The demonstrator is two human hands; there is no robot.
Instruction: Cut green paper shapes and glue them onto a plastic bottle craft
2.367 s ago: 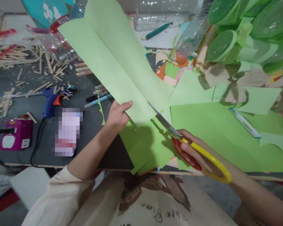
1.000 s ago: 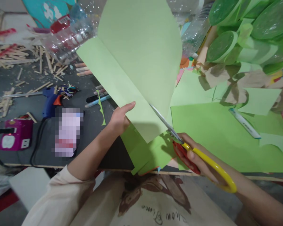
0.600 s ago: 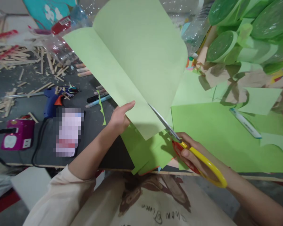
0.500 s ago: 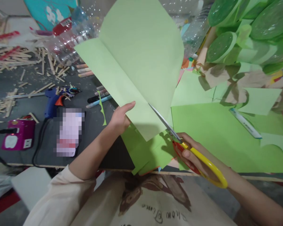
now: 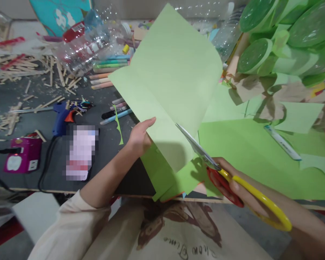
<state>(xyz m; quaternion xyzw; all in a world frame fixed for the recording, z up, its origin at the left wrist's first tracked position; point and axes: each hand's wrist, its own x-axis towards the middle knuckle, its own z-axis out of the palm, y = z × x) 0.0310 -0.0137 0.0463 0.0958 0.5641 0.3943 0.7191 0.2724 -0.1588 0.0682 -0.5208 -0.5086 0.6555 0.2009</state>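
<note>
A large light green sheet of paper (image 5: 176, 72) is held up over the table, with a cut splitting it into a narrow left strip and a wider right part. My left hand (image 5: 141, 135) grips the strip's lower left edge, thumb on top and the other fingers hidden beneath. In my right hand (image 5: 230, 177) is a pair of scissors (image 5: 196, 144) with one yellow and one red handle. Its blades lie at the cut, tips pointing up and left into the paper. Darker green paper pieces (image 5: 158, 173) lie under the sheet.
Left on the table are a phone (image 5: 82, 153), a blue glue gun (image 5: 61, 117), a purple box (image 5: 23, 155) and scattered wooden sticks (image 5: 18, 65). Markers (image 5: 111, 65) and plastic bottles (image 5: 83, 47) lie behind. Green bottle pieces (image 5: 256, 54) and a cutter (image 5: 283, 142) are right.
The sheet has come down and shifted right, showing more markers behind it. My right hand and the scissors have moved right and toward me. My left hand stays nearly in place.
</note>
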